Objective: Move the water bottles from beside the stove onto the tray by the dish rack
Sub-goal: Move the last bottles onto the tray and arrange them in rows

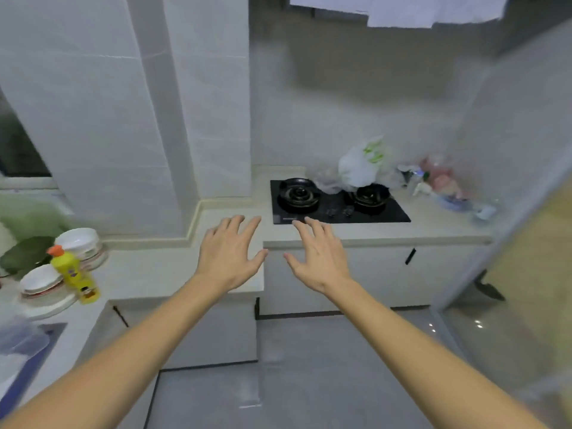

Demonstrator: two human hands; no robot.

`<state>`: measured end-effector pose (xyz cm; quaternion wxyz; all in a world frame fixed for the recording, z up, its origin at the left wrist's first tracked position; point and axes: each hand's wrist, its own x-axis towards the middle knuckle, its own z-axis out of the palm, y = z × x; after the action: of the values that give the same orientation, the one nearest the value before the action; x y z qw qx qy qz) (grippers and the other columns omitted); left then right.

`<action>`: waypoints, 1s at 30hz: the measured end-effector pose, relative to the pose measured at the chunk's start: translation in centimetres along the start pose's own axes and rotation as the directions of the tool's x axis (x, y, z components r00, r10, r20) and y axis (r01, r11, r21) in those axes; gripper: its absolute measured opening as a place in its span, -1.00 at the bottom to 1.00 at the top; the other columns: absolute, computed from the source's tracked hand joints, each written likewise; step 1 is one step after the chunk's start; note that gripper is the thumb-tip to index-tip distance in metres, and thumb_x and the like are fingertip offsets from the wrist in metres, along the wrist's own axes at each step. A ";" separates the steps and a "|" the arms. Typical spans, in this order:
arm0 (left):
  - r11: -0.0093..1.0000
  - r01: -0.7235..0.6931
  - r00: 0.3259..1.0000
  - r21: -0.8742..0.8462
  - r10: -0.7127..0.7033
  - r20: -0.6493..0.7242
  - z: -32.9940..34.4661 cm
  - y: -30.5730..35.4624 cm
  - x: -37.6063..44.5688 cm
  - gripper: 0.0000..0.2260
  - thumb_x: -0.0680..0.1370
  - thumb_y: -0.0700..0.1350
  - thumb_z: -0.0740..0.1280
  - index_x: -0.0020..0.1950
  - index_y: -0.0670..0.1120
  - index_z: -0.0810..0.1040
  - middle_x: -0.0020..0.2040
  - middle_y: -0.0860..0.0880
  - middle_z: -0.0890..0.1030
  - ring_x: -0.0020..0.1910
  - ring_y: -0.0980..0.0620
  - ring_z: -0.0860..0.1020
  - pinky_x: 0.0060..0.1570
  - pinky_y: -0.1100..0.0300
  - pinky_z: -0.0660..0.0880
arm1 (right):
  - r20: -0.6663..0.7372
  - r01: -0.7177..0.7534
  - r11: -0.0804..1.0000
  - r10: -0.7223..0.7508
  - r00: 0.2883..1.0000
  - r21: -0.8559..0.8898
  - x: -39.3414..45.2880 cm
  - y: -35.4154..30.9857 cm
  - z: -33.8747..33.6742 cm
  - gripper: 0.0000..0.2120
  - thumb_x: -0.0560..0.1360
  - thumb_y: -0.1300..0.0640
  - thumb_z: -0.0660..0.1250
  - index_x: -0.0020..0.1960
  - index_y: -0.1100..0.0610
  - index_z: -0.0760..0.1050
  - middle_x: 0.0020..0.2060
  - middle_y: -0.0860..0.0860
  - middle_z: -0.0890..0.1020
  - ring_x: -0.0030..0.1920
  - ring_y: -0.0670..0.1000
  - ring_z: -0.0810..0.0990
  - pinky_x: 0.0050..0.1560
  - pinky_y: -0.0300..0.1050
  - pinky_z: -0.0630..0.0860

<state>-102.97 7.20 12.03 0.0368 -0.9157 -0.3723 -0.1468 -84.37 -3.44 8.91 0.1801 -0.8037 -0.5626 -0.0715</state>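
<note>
Both my arms stretch forward over the floor toward the counter. My left hand [230,253] and my right hand [318,258] are held out with fingers spread and hold nothing. Beyond them lies the black two-burner stove [337,202] set in the counter. To its right, by the wall, sits a blurred cluster of clear bottles [414,181] among bags and packets; single bottles are hard to make out. At the far left, stacked white bowls [79,243] rest on a round white tray [52,306].
A yellow bottle with an orange cap [75,275] stands by the bowls. A white plastic bag [360,164] sits behind the stove. A blue-edged board [31,360] lies on the left counter. A sliding door [510,187] closes off the right side. Grey floor tiles lie below.
</note>
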 end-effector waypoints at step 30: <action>0.837 -0.502 0.835 -0.218 0.535 0.131 24.3 52.1 57.9 -0.39 0.60 0.24 0.21 0.60 0.06 0.23 0.42 -0.04 0.43 0.40 -0.12 0.41 0.19 -0.10 0.52 | -0.049 -0.657 0.743 0.657 0.752 -0.126 16.7 70.9 -6.3 -0.34 0.61 -0.19 0.25 0.61 0.05 0.17 0.57 0.07 0.26 0.54 0.17 0.24 0.44 0.15 0.40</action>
<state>-21.64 12.88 8.17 -0.0400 -0.9915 -0.0968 -0.0767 -11.90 -12.51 5.21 0.1393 -0.9604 -0.2375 -0.0419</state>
